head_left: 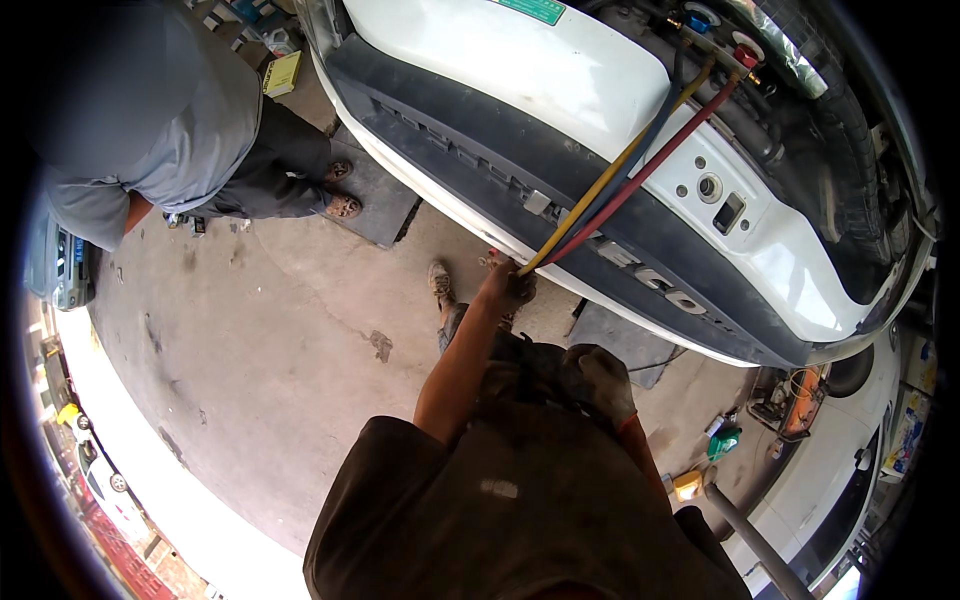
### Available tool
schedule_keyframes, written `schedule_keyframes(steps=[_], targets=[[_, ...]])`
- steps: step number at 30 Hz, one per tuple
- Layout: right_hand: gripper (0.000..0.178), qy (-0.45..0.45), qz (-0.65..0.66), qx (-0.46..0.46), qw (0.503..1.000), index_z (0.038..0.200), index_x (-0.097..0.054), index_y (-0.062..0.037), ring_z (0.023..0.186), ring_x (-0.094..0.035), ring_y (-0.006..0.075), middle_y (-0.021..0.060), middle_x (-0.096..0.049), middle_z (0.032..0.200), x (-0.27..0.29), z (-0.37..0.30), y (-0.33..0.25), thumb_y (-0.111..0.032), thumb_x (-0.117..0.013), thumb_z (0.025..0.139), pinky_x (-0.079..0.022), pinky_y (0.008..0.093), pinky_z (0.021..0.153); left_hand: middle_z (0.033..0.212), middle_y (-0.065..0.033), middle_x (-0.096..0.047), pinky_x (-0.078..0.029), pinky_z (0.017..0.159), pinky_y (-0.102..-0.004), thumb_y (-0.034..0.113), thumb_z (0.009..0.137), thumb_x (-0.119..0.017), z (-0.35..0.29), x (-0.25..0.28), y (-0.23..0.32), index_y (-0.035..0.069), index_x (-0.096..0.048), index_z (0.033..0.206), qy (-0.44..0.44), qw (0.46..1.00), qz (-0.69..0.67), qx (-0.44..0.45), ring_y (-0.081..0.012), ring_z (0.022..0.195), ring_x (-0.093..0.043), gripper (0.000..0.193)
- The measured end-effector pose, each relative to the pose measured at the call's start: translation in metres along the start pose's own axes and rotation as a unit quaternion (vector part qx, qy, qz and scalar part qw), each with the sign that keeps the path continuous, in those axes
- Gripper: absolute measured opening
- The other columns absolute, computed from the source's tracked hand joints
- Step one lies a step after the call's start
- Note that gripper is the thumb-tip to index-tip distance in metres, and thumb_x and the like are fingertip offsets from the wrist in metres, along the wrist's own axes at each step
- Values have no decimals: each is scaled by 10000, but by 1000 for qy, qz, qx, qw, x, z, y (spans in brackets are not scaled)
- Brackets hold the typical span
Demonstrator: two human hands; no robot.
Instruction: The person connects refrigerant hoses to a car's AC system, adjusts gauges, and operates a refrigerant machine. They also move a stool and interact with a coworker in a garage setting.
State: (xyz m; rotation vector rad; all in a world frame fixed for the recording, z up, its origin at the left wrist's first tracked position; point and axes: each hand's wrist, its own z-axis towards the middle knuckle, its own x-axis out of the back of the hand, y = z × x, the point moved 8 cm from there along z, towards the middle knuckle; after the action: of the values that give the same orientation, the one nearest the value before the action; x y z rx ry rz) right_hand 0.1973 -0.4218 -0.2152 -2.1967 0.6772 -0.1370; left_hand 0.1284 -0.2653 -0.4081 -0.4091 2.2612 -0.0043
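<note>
My left hand (pixel 510 287) is closed at the lower ends of a yellow hose (pixel 597 185) and a red hose (pixel 650 172), in front of the white vehicle's bumper. A dark hose (pixel 640 150) runs beside them. All three hang over the vehicle's front from a manifold gauge set with a blue gauge (pixel 700 18) and a red gauge (pixel 745 52) in the engine bay. Something small and red shows just beyond my left hand. My right hand (pixel 603 380), in a pale dirty glove, is close to my body; its fingers are mostly hidden.
A person in a grey shirt (pixel 200 110) stands at the left on a dark floor plate (pixel 375 205). The open engine bay (pixel 830 160) lies at the upper right. An orange machine (pixel 800 400), a green bottle (pixel 722 445) and a yellow container (pixel 688 486) stand at the lower right.
</note>
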Motion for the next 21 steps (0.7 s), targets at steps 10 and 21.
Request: schedule_keyframes(steps=[10, 21], targets=[[71, -155, 0, -8, 988, 877, -543, -10, 929, -522, 106, 73, -551, 1066, -53, 5, -43, 10, -559, 810, -412, 215, 822, 1034, -140, -545, -457, 725, -343, 50, 823, -368, -148, -17, 40, 12, -452, 1060, 118, 891, 191, -396, -234, 905, -570, 254], [186, -243, 64, -23, 968, 974, -550, -9, 948, -571, 185, 139, -558, 1069, -158, 32, -190, -169, -502, 893, -480, 292, 807, 916, -125, -461, -425, 605, -267, -39, 863, -401, -247, -164, -44, 89, -244, 1076, -130, 704, 459, -526, -185, 720, -507, 294]])
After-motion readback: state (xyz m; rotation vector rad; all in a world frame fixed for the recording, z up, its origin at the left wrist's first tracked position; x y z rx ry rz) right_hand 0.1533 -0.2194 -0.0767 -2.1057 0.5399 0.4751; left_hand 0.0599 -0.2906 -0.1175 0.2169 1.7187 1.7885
